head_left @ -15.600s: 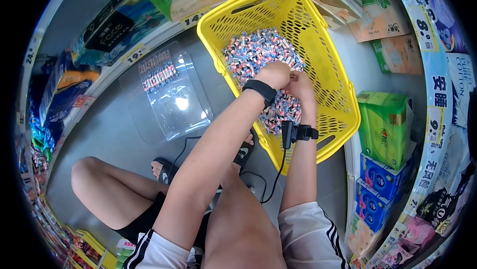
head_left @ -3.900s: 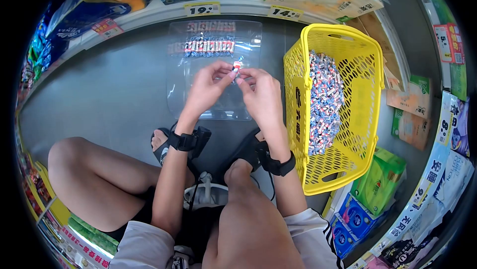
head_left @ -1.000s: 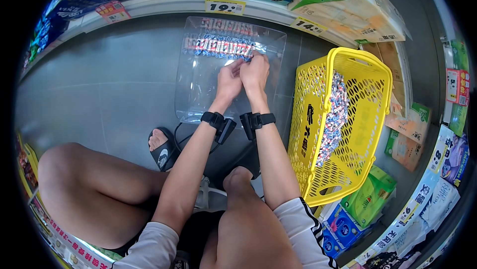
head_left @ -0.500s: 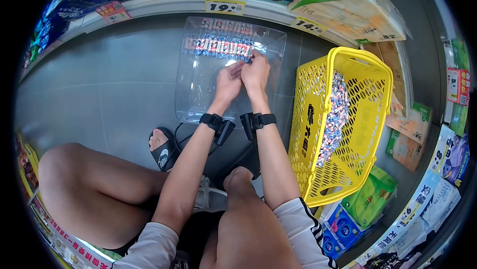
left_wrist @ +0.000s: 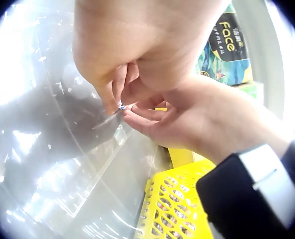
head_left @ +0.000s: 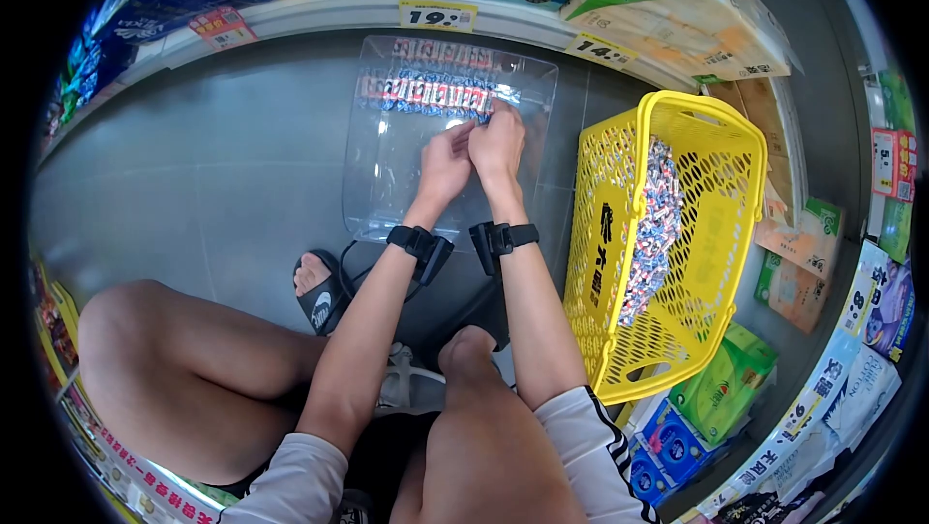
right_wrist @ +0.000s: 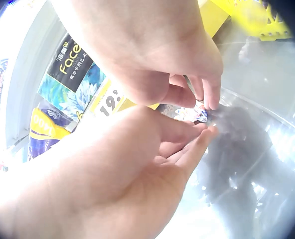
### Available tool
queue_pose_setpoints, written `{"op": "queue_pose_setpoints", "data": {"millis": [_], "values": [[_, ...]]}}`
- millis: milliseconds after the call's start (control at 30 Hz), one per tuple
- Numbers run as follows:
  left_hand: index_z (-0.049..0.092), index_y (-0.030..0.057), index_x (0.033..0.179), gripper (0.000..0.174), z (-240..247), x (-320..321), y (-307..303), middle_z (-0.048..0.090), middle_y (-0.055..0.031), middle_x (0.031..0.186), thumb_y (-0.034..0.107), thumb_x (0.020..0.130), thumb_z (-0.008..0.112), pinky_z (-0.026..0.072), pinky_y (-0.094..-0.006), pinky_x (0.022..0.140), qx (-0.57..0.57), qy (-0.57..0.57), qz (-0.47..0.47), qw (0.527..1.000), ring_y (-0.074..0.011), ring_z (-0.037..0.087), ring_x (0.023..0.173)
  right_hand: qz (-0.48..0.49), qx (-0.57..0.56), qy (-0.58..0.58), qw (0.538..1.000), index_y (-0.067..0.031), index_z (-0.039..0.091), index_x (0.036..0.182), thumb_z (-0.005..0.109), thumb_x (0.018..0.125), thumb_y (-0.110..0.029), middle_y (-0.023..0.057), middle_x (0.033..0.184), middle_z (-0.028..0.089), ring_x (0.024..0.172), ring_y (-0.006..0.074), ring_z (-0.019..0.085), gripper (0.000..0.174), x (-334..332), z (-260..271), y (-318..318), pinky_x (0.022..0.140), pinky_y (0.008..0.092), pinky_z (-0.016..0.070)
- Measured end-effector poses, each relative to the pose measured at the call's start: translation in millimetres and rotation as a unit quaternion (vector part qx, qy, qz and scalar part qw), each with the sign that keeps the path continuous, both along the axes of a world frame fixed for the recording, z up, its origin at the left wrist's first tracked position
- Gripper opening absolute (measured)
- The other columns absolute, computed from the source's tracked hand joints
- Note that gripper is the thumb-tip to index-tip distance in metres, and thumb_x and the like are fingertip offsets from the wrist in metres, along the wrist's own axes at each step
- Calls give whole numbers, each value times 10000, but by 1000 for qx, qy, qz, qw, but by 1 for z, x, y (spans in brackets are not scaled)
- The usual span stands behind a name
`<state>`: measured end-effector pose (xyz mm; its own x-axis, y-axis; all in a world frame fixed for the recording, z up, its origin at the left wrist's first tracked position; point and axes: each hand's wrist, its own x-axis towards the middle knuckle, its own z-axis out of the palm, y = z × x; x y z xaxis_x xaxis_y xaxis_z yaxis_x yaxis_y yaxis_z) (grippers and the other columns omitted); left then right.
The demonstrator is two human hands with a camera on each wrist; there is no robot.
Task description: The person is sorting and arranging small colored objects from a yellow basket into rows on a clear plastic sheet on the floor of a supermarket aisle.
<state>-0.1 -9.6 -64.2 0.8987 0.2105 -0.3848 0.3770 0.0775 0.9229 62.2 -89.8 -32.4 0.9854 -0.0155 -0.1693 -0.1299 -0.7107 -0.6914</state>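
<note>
Inside a clear plastic bin [head_left: 387, 171], wrapped candies [head_left: 435, 93] lie side by side in a row toward the far side. My right hand [head_left: 497, 144] is at the right end of this row, fingertips down by the candies. My left hand [head_left: 447, 164] is close beside it, its fingers meeting the right ones. A small blue, white and red wrapped candy [right_wrist: 201, 115] shows between the fingertips in the right wrist view, pinched from both sides. Only a scrap of its wrapper [left_wrist: 121, 107] appears in the left wrist view; fingers hide the rest.
A yellow perforated basket [head_left: 592, 234] with many loose wrapped candies stands on the floor to the right. Behind the bin runs a shelf edge with price tags [head_left: 438, 16] and tissue packs [head_left: 677, 16]. A sandalled foot [head_left: 314, 287] is near the bin's front.
Earlier both hands were in the basket, then held one candy up over the bin. Since then they have lowered to the right end of the row. Over the last second they barely move.
</note>
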Motion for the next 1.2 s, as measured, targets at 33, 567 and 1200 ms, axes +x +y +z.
{"op": "queue_pose_setpoints", "data": {"millis": [33, 567, 1200], "values": [[596, -74, 1383, 534, 10, -1, 4, 696, -240, 1282, -128, 851, 595, 540, -371, 1030, 87, 5, -26, 996, -346, 671, 1231, 11, -8, -4, 1000, 74, 639, 1301, 608, 829, 50, 292, 1321, 635, 1187, 465, 635, 473, 0, 0, 1, 1044, 489, 513], [399, -40, 1551, 745, 30, 2, 27, 332, -200, 1667, 30, 848, 634, 295, -523, 1248, 559, -63, -143, 814, -410, 288, 1549, 46, -53, 5, 998, 51, 587, 1400, 592, 849, 25, 253, 1471, 555, 1326, 432, 535, 551, -5, -1, 8, 1129, 472, 456], [377, -24, 1567, 773, 21, 5, 27, 357, -171, 1662, 151, 874, 673, 313, -561, 1227, 593, 21, -189, 782, -370, 369, 1520, 48, -34, -2, 998, 41, 609, 1376, 618, 817, 44, 291, 1440, 556, 1296, 458, 534, 559, -3, -2, 9, 1126, 475, 454]]}}
